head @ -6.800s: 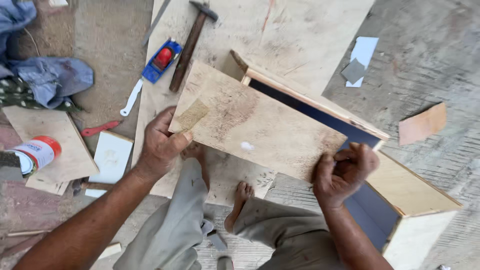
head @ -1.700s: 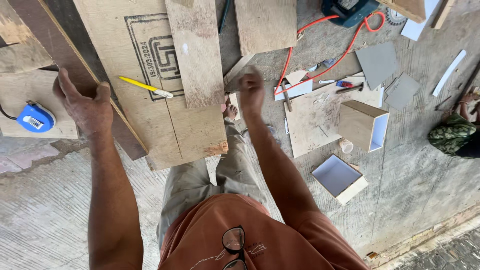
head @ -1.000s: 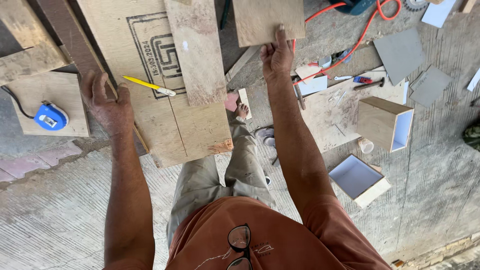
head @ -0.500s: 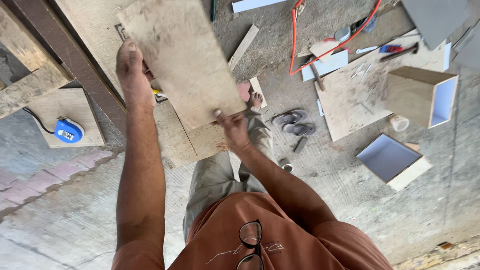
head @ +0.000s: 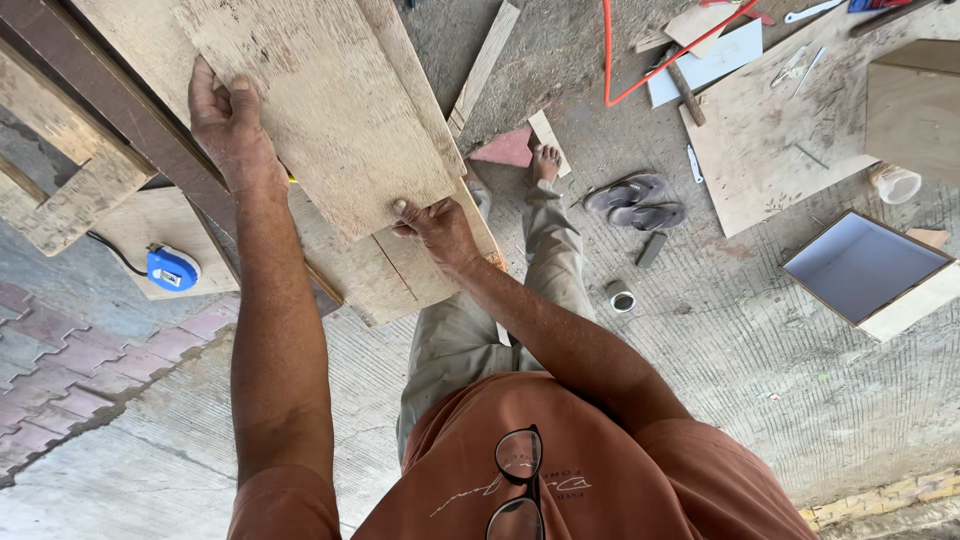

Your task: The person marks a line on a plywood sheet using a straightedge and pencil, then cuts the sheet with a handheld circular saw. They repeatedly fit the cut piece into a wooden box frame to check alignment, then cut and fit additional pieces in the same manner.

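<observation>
1. The plywood board (head: 320, 100) lies ahead of both hands, its long axis running up-left to lower-right
2. Left hand (head: 232, 125) is closed over its left edge; right hand (head: 435, 222) pinches its near corner, the closer grip
3. It rests over larger plywood sheets (head: 400, 275); a blue tape measure (head: 173, 269) sits left, sandals (head: 635, 200) right
</observation>
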